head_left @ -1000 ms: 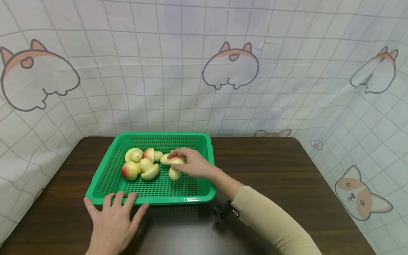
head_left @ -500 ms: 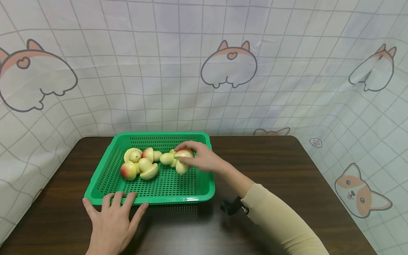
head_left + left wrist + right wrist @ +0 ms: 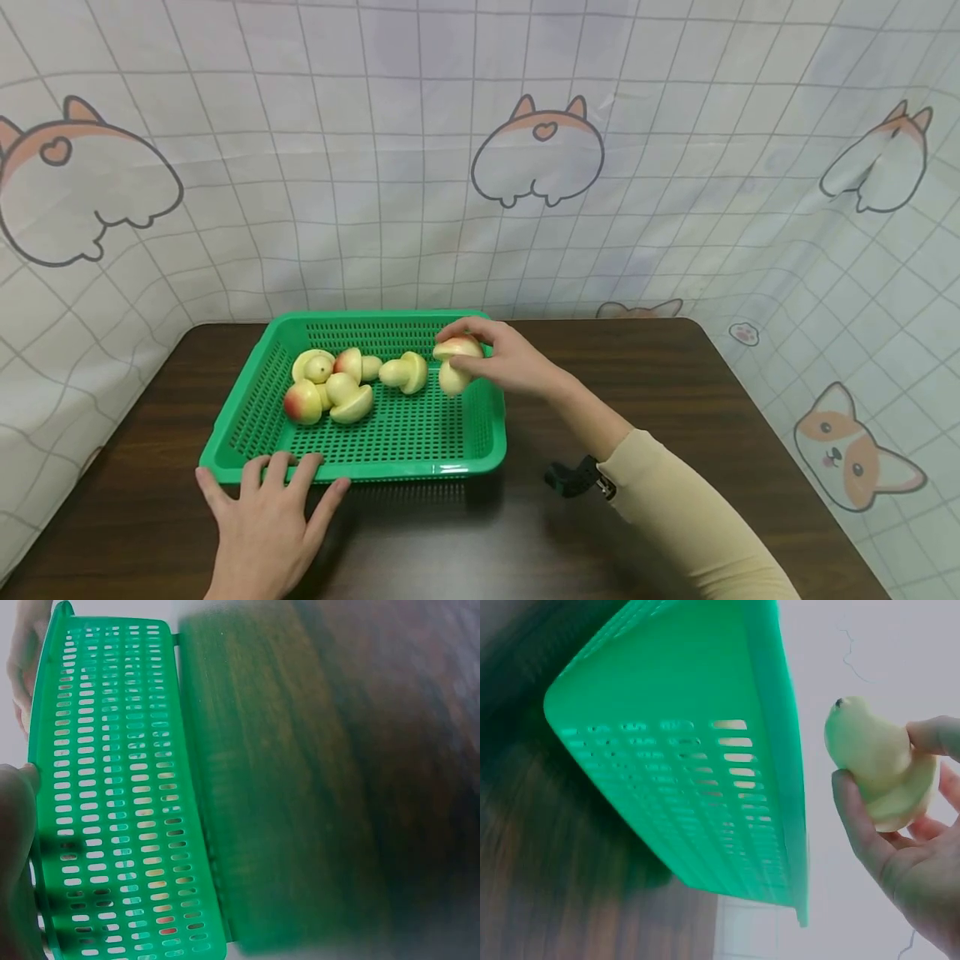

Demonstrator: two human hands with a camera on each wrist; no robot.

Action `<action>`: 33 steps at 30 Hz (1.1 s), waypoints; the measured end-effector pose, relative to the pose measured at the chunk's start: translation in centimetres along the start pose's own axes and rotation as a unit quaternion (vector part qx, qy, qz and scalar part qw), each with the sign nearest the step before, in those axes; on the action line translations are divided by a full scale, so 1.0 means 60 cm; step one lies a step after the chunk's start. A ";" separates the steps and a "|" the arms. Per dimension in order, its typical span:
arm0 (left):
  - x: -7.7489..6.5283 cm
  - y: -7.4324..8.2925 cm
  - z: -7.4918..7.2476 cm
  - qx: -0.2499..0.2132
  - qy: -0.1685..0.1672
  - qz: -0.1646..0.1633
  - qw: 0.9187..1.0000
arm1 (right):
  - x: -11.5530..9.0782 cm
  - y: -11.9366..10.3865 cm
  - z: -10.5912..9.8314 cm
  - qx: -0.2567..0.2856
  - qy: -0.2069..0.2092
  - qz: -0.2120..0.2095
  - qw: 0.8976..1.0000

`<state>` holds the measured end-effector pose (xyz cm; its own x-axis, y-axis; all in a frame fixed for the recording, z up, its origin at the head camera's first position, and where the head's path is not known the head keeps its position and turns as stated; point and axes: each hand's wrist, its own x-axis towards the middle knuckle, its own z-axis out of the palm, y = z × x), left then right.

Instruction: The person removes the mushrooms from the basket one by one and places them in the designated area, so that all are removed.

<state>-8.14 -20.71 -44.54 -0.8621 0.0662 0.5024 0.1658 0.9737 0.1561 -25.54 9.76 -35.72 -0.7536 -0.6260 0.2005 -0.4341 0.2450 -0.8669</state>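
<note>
My right hand (image 3: 516,357) grips a mushroom (image 3: 454,380) with a cream stem and a red-tinged yellow cap, raised at the right end of the green plastic basket (image 3: 360,472). In the right wrist view, thumb and fingers pinch that mushroom (image 3: 870,750) around its cap, above the rim's level, with a dark spot on the stem end. My left hand (image 3: 264,527) rests its spread fingertips on the near rim at the left. Several similar mushrooms lie in the basket, one mushroom (image 3: 406,372) near the middle and the others grouped at the left.
The basket stands on a dark wood-grain table (image 3: 600,383), toward its back left. A white grid-patterned cloth (image 3: 360,167) with cartoon dogs hangs behind and at the sides. A black strap (image 3: 573,477) hangs at the right wrist, below the beige sleeve (image 3: 690,517).
My right hand has lifted the mushroom and carried it right, away from the mushroom near the middle, which now shows fully. The left hand has stayed on the rim.
</note>
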 end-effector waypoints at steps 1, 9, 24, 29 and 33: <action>0.000 0.000 0.000 0.000 0.000 0.000 1.000 | -0.002 0.000 -0.003 -0.003 0.001 -0.001 1.000; -0.003 0.001 0.002 -0.001 0.010 -0.003 1.000 | -0.014 0.009 -0.025 -0.013 0.011 -0.009 1.000; 0.000 0.002 -0.002 -0.008 0.000 -0.004 1.000 | -0.049 0.030 -0.069 -0.018 0.035 0.013 0.999; 0.001 0.003 -0.004 -0.011 -0.009 -0.008 1.000 | -0.060 0.036 -0.081 -0.025 0.035 0.014 0.999; 0.002 0.003 -0.006 -0.014 -0.010 -0.008 1.000 | -0.068 0.045 -0.091 -0.029 0.035 0.016 0.999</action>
<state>-8.04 -20.62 -44.16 -0.8738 0.0561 0.4829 0.1662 0.9680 0.1881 -26.32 17.04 -36.40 -0.7986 -0.5653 0.2067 -0.4361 0.3066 -0.8460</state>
